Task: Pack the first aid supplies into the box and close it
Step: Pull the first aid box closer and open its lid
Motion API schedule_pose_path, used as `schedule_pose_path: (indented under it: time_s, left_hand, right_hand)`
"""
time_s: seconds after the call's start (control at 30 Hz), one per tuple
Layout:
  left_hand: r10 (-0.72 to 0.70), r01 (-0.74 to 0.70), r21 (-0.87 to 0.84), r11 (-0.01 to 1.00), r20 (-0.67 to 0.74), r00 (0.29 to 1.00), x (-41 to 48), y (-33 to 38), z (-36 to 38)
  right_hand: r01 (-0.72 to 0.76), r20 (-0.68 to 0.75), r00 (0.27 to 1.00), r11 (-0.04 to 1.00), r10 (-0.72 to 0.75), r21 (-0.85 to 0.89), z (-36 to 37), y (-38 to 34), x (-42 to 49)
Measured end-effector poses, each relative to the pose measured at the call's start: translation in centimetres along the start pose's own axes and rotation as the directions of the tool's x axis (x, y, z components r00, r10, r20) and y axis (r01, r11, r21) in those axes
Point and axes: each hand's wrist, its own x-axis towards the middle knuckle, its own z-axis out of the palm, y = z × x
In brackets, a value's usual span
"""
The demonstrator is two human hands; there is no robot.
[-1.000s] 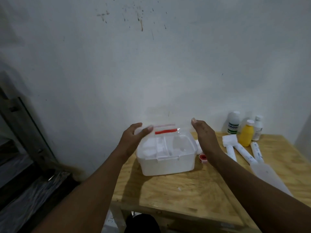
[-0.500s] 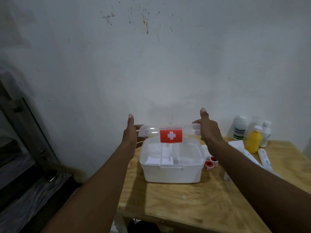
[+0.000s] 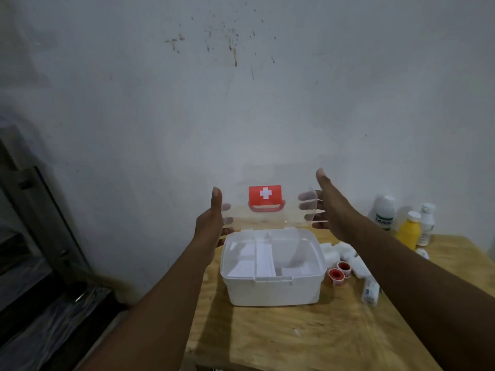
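A white plastic first aid box (image 3: 272, 287) sits on the wooden worktop (image 3: 294, 336) close to a stained pale wall (image 3: 241, 103). Its clear hinged lid (image 3: 290, 207) stands raised almost upright at the box's far edge. The lid carries a red label with a white cross (image 3: 265, 194), and a red handle (image 3: 266, 208) lies just below the label. Inside the box a white divided tray (image 3: 263, 259) shows; I cannot tell what lies in its compartments. The left hand (image 3: 211, 223) is at the lid's left edge. Its fingers are stretched out behind the clear plastic and show through it, and its thumb points straight up beside the edge. The right hand (image 3: 329, 210) mirrors it at the right edge, with straight fingers spread behind the lid and the thumb lifted above the lid's top corner. Neither hand curls round the lid, and I cannot tell whether either thumb presses on it. The supplies lie outside the box, on the worktop to its right. Two small red-cored tape rolls (image 3: 339, 271) lie just beside the box wall, and white gauze rolls (image 3: 345, 250) are bunched behind them. A white printed tube (image 3: 371, 290) lies nearer the front, partly hidden by the right forearm. Farther right, by the wall, stand a white bottle with a green label (image 3: 384, 212), a yellow bottle (image 3: 408, 231) and a smaller white bottle (image 3: 426, 223), close together.
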Motion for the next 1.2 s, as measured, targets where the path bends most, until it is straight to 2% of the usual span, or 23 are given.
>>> schedule_pose_path:
  time_s: [0.1,0.4,0.53,0.7,1.03,1.1,1.2]
  left_hand:
    - [0.013,-0.012,0.051,0.999,-0.014,1.0,0.5,0.1,0.2]
    - [0.01,-0.004,0.094,0.996,-0.064,0.998,2.2,-1.3,0.5]
    - [-0.034,0.037,0.146,0.989,-0.026,0.999,3.4,-2.5,0.4]
    - [-0.196,0.198,0.164,0.966,-0.031,0.98,4.5,-4.1,-0.4]
    - [-0.289,0.281,0.263,0.923,-0.008,0.957,3.8,-4.9,-1.3]
    - [-0.282,0.274,0.225,0.935,0.004,0.96,3.3,-5.0,-1.5]
    - [-0.228,0.228,0.155,0.961,-0.019,0.974,2.1,-5.8,-1.7]
  right_hand:
    - [0.107,0.041,0.994,0.994,-0.106,-0.035,-0.2,1.7,0.1]
    - [0.234,-0.094,0.968,0.972,-0.234,-0.013,0.8,4.1,1.5]
    - [0.193,-0.136,0.972,0.981,-0.191,0.003,1.0,5.2,2.4]
    - [0.073,-0.143,0.988,0.996,-0.065,0.054,1.2,6.5,3.2]
    - [-0.097,-0.182,0.982,0.972,0.058,-0.215,1.4,6.2,2.3]
    - [-0.077,-0.19,0.982,0.95,0.019,-0.304,1.1,6.0,1.7]
    - [0.02,-0.187,0.976,0.898,-0.114,-0.44,0.8,5.9,0.1]
